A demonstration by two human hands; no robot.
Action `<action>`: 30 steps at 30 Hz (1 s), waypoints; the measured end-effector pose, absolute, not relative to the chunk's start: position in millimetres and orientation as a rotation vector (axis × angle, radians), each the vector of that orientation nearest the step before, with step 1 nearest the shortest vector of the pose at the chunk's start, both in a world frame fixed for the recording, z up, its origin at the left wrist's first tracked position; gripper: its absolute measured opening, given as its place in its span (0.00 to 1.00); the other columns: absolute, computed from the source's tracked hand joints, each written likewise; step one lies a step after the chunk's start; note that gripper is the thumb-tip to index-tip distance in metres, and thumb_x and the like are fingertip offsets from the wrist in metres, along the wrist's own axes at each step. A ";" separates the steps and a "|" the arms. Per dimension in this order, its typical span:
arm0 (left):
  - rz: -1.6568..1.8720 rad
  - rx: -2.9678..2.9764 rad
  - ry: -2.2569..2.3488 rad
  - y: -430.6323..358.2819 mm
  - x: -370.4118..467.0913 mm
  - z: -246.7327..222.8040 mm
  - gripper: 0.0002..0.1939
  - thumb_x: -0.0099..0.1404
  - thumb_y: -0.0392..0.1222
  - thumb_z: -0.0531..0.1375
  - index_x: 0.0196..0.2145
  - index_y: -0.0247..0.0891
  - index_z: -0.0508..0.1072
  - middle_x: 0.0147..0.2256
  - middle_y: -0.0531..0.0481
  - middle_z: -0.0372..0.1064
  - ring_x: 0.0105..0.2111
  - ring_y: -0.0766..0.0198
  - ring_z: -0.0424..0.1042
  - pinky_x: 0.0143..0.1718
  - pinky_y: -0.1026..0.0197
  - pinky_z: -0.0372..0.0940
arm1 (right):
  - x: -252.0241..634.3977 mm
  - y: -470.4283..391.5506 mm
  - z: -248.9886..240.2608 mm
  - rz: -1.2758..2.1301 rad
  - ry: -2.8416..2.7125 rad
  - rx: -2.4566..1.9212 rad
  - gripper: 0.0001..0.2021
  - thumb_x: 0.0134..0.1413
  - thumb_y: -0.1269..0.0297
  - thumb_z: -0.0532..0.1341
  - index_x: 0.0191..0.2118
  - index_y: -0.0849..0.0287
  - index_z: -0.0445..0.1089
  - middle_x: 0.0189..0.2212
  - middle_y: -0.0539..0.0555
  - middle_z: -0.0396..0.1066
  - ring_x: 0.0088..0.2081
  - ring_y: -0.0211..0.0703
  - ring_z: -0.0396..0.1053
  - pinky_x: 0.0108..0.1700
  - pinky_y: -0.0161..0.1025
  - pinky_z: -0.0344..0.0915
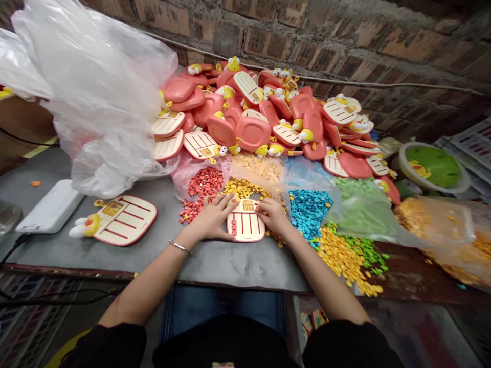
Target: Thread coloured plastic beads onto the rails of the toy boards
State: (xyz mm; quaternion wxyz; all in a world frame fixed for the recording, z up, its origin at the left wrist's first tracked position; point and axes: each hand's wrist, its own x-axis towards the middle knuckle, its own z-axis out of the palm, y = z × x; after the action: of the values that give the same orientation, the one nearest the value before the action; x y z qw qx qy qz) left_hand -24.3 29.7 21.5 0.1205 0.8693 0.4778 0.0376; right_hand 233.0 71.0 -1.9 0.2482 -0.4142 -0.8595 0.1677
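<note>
A cream board with red slots (248, 227) lies on the grey table in front of me, several small red pieces in its left slot. My left hand (215, 217) rests at the board's left edge, fingers spread, with nothing seen in it. On the board's upper right edge is my right hand (273, 213), its fingers bent together; whatever they hold is too small to make out. Loose red pieces (205, 183) lie beyond my left hand, yellow pieces (245, 188) behind the board, and blue pieces (309, 207) right of my right hand.
A second board (128, 221) and a white power bank (51, 207) lie at left, near a large plastic bag (99, 76). Many red-backed boards (253, 134) are heaped against the brick wall. Yellow (341, 255) and green pieces (368, 250) spread right.
</note>
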 end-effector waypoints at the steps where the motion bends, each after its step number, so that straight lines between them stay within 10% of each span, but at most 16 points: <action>1: 0.114 2.545 1.390 29.9 -24.5 20.9 0.56 0.49 0.71 0.63 0.69 0.45 0.49 0.70 0.41 0.38 0.66 0.36 0.45 0.61 0.34 0.40 | 234.5 66.7 -1.8 0.511 -2.322 -1.117 0.06 0.57 0.71 0.60 0.29 0.59 0.72 0.29 0.53 0.68 0.33 0.43 0.67 0.36 0.38 0.62; 15: 0.147 2.554 1.385 30.9 -25.8 16.5 0.60 0.47 0.71 0.64 0.69 0.43 0.47 0.69 0.39 0.41 0.65 0.36 0.45 0.61 0.35 0.42 | 184.4 68.6 4.0 1.088 -2.137 -0.961 0.07 0.56 0.62 0.64 0.39 0.58 0.75 0.32 0.53 0.77 0.33 0.43 0.73 0.37 0.38 0.67; 22: 0.136 2.537 1.389 31.2 -26.0 20.1 0.57 0.49 0.70 0.64 0.69 0.46 0.47 0.70 0.42 0.39 0.66 0.37 0.44 0.61 0.35 0.41 | 200.6 116.7 4.3 0.298 -2.313 -1.468 0.06 0.57 0.70 0.60 0.38 0.59 0.75 0.41 0.59 0.74 0.44 0.49 0.69 0.45 0.42 0.64; 30: 0.132 2.547 1.378 32.5 -27.7 19.0 0.53 0.49 0.70 0.64 0.67 0.45 0.54 0.70 0.41 0.38 0.66 0.35 0.42 0.60 0.32 0.41 | 200.7 120.1 3.0 0.354 -2.260 -1.380 0.08 0.59 0.73 0.56 0.35 0.59 0.72 0.37 0.57 0.73 0.42 0.47 0.68 0.46 0.42 0.64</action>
State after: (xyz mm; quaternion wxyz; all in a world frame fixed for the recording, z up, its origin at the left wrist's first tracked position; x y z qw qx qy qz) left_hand -27.7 32.5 19.0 0.1213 0.8721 0.4719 0.0451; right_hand 200.7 120.1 3.0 0.2331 -0.5023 -0.8226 0.1289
